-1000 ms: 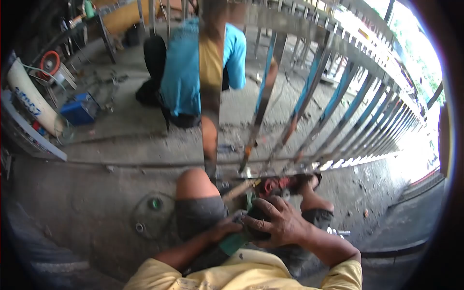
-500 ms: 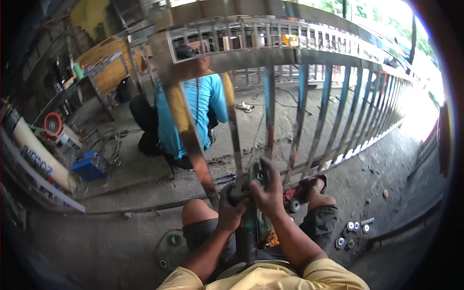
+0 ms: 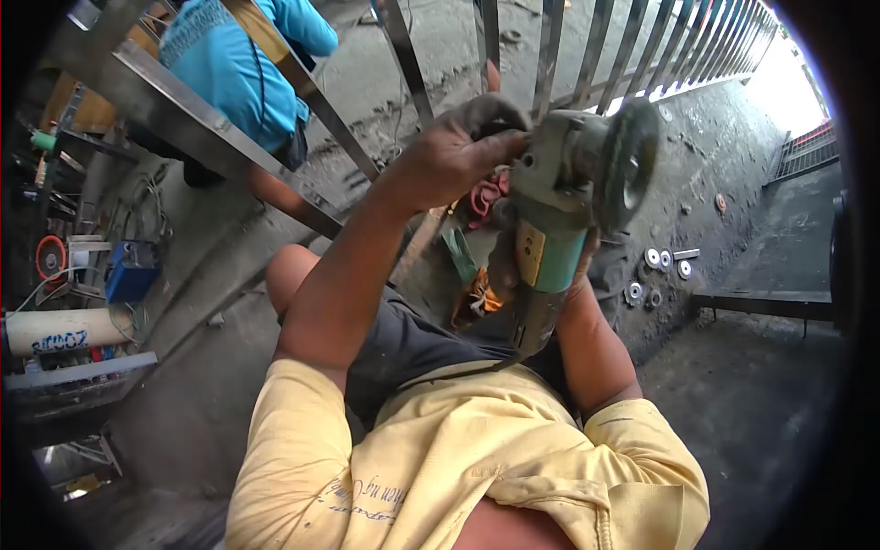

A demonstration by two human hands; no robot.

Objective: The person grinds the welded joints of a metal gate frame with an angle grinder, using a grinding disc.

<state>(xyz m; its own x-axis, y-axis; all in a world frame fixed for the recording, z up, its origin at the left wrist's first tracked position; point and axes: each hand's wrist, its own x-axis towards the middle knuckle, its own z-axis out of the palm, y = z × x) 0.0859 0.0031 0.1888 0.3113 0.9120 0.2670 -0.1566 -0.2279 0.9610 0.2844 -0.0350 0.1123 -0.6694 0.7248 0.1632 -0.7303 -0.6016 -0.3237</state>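
An angle grinder [image 3: 548, 234] with a green and grey body is raised in front of my lap, its round disc [image 3: 630, 165] turned to the upper right. Wrapped around the body from below is my right hand [image 3: 584, 273], closed, with fingers showing on both sides. My left hand [image 3: 463, 151] is at the grinder's gear head, thumb and index finger pinched together against its left side. Whether something small sits in that pinch is hidden. The grinder's cord [image 3: 467, 369] runs across my lap.
A metal railing [image 3: 541, 60] spans the top, with a person in a blue shirt [image 3: 229, 78] crouching behind it. Several small discs [image 3: 653, 258] lie on the floor at right. A blue box [image 3: 131, 271] and a gas cylinder [image 3: 69, 331] are at left.
My view has tilted down. The grinder has come up and turned, so its disc now faces the upper right. My left hand has shifted to the gear head; my right hand holds the body.
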